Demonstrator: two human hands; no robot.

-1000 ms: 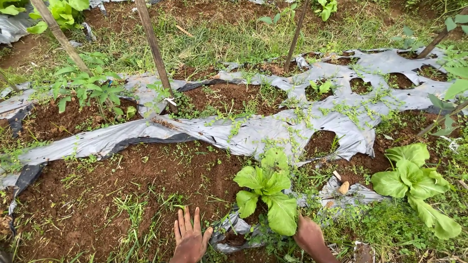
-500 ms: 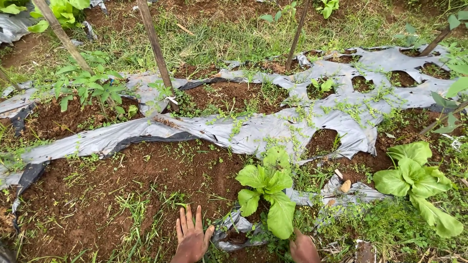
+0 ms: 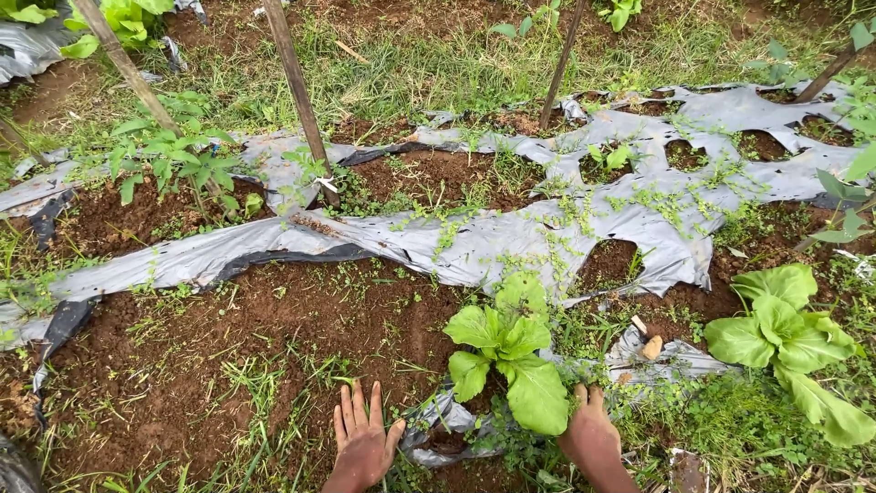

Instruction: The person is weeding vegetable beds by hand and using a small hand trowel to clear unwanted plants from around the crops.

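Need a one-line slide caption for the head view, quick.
Both hands, left and right, flat on soil flanking a leafy seedling amid torn plastic mulch.

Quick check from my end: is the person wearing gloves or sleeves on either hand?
No. The left hand and right hand are both bare: no gloves, rings or watch show, and no sleeve reaches the visible wrists. Both look smudged with soil.

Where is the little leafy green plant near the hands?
In the head view, the leafy plant stands low and just right of centre, between the left hand and the right hand, beside the torn grey plastic sheet.
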